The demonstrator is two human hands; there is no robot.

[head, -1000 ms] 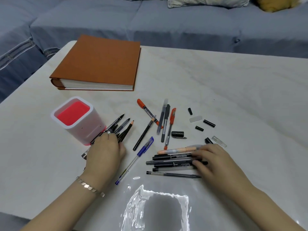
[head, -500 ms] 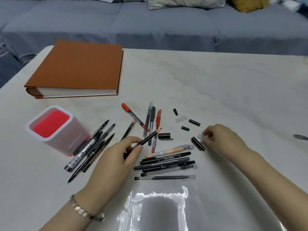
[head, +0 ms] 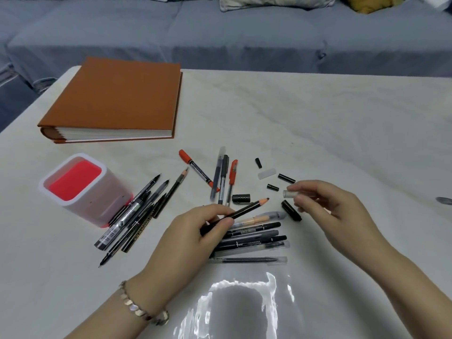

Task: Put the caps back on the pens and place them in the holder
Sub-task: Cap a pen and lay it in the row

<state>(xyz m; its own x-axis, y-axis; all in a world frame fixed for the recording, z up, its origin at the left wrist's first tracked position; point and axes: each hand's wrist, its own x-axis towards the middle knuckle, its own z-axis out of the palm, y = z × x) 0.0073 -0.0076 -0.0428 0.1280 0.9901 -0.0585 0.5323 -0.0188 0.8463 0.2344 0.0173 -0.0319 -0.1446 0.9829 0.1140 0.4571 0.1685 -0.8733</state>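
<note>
My left hand [head: 193,231] pinches a black pencil-like pen [head: 247,210], its bare tip pointing right. My right hand [head: 327,204] holds a clear cap [head: 289,194] between thumb and fingers, a short gap right of that tip. A white holder with a red inside [head: 75,184] stands at the left. Several uncapped pens [head: 137,214] lie beside it. More pens [head: 256,237] lie stacked under my left hand. Orange and grey pens [head: 222,177] fan out in the middle. Loose black caps [head: 286,178] and a white cap [head: 266,173] lie near my right hand.
An orange album [head: 117,99] lies at the back left of the white table [head: 318,123]. A grey sofa [head: 244,33] runs behind the table. Glare from a lamp marks the table's near edge [head: 234,309].
My left hand has left the pens by the holder and picked up the black pencil-like pen. My right hand has lifted the clear cap off the table toward it.
</note>
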